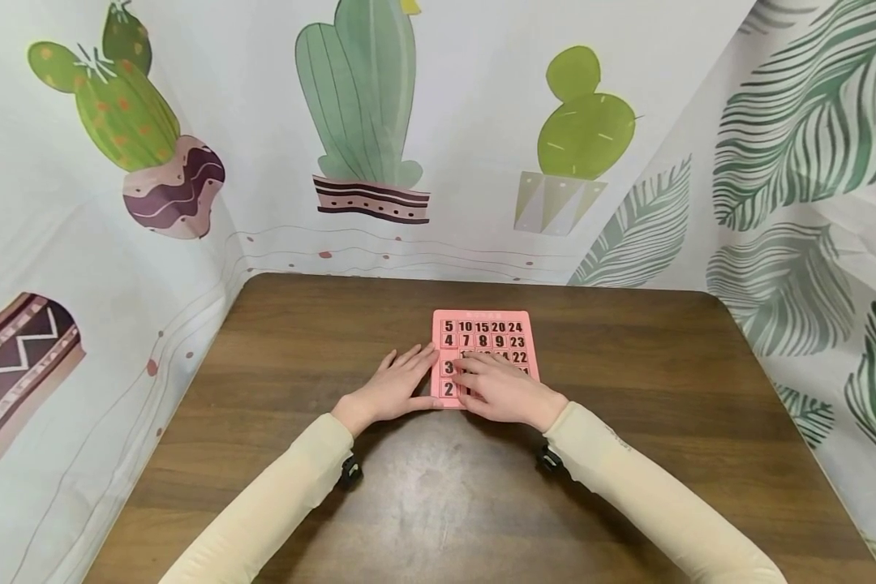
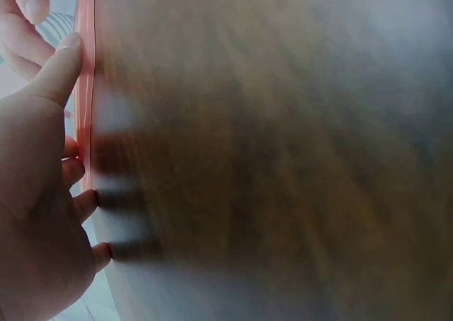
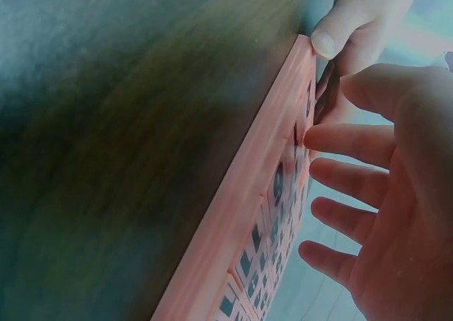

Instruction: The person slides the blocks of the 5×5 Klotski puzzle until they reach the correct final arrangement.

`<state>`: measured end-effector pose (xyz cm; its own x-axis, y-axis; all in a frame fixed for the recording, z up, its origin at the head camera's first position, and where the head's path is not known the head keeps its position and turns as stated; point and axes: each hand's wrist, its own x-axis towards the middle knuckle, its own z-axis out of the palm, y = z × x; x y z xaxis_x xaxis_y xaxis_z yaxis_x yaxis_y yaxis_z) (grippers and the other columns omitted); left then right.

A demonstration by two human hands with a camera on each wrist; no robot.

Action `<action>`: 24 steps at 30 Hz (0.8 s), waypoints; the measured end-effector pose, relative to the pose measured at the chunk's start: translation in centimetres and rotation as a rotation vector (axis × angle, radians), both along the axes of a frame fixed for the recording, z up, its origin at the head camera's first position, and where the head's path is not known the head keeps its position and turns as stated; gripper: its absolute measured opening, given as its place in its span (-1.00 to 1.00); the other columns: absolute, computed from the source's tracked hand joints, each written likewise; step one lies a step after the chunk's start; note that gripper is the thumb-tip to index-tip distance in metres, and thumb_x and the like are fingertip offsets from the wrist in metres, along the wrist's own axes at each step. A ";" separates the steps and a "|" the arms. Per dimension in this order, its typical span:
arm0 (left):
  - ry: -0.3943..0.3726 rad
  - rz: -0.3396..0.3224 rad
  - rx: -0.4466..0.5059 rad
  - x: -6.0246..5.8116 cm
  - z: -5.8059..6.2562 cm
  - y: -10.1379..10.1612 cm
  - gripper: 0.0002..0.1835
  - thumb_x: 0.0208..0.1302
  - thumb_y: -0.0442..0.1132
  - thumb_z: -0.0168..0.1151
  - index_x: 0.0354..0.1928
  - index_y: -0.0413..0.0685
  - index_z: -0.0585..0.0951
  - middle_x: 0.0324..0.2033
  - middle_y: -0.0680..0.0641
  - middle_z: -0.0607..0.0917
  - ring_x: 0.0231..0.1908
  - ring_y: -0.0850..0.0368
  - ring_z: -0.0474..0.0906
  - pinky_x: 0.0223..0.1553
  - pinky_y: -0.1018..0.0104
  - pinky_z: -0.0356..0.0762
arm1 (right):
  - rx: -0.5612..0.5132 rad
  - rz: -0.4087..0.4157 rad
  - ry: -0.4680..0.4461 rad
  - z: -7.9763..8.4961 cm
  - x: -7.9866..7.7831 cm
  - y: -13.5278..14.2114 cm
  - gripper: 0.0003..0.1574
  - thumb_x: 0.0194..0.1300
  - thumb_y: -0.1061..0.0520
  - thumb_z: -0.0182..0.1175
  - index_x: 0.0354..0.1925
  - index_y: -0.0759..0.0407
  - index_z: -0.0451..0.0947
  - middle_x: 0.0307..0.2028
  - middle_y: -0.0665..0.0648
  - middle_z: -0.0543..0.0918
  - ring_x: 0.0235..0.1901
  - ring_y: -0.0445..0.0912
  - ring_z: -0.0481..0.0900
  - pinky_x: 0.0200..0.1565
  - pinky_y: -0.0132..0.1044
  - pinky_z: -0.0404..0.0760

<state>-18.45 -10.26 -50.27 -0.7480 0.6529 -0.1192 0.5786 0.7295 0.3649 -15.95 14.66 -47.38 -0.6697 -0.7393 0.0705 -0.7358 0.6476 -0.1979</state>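
Note:
A pink sliding number puzzle (image 1: 445, 316) lies flat on the table, its white tiles printed with black numbers such as 5, 10, 15, 20 and 24 along the far row. My left hand (image 1: 394, 385) rests against its left side, fingers stretched along the edge and thumb at the near left corner. Over the tiles spreads my right hand (image 1: 507, 385), covering much of the middle and near rows. In the right wrist view, the index fingertip (image 3: 315, 136) is right at the puzzle's face, with the other fingers straight and apart.
The brown wooden table (image 1: 299, 324) has rounded far corners. Behind it and at both sides hangs a white cloth (image 1: 474, 97) printed with cacti and leaves. Dark wrist cameras sit under both cream sleeves (image 1: 285, 487).

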 end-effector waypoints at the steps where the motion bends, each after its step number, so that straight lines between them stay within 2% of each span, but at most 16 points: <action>1: -0.003 0.000 -0.004 0.0 0.0 0.0 -0.01 0.44 0.31 0.17 0.66 -0.12 0.10 0.65 -0.11 0.05 0.63 -0.14 -0.05 0.53 -0.34 -0.14 | 0.005 0.001 -0.003 0.0 -0.1 0.0 -0.56 0.54 0.03 0.15 0.21 0.22 0.68 0.32 0.27 0.59 0.41 0.27 0.42 0.40 0.29 0.33; 5: 0.001 -0.001 -0.017 -0.1 0.0 0.1 -0.02 0.45 0.33 0.15 0.66 -0.09 0.10 0.66 -0.09 0.04 0.63 -0.12 -0.06 0.53 -0.32 -0.14 | 0.034 -0.008 -0.017 -0.1 -0.2 -0.2 -0.51 0.56 0.01 0.12 0.27 0.24 0.63 0.35 0.28 0.56 0.44 0.27 0.38 0.41 0.29 0.31; 15: 0.020 -0.005 -0.039 0.0 -0.1 0.1 -0.03 0.45 0.34 0.14 0.66 -0.07 0.10 0.65 -0.07 0.06 0.63 -0.09 -0.06 0.53 -0.32 -0.13 | 0.059 -0.085 -0.036 -0.5 -1.1 -0.5 -0.49 0.57 -0.02 0.11 0.28 0.22 0.63 0.41 0.26 0.50 0.45 0.27 0.36 0.39 0.33 0.31; 20: 0.019 -0.004 -0.038 0.0 0.1 0.1 -0.03 0.46 0.33 0.14 0.66 -0.07 0.10 0.65 -0.07 0.06 0.63 -0.10 -0.06 0.53 -0.31 -0.13 | 0.052 -0.093 -0.057 -0.4 -1.4 -0.7 -0.49 0.58 -0.04 0.10 0.27 0.22 0.64 0.43 0.26 0.47 0.46 0.29 0.33 0.41 0.34 0.28; 24: 0.010 0.003 -0.028 0.0 0.0 -0.1 -0.03 0.45 0.32 0.16 0.66 -0.07 0.11 0.65 -0.07 0.06 0.63 -0.10 -0.05 0.53 -0.31 -0.13 | 0.038 -0.078 -0.032 -0.2 -1.1 -0.7 -0.50 0.57 -0.03 0.12 0.27 0.20 0.64 0.40 0.25 0.51 0.44 0.27 0.36 0.39 0.35 0.29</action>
<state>-18.46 -10.33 -50.25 -0.7512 0.6471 -0.1300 0.5797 0.7410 0.3389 -17.03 14.00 -47.58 -0.7267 -0.6867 0.0207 -0.6766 0.7102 -0.1945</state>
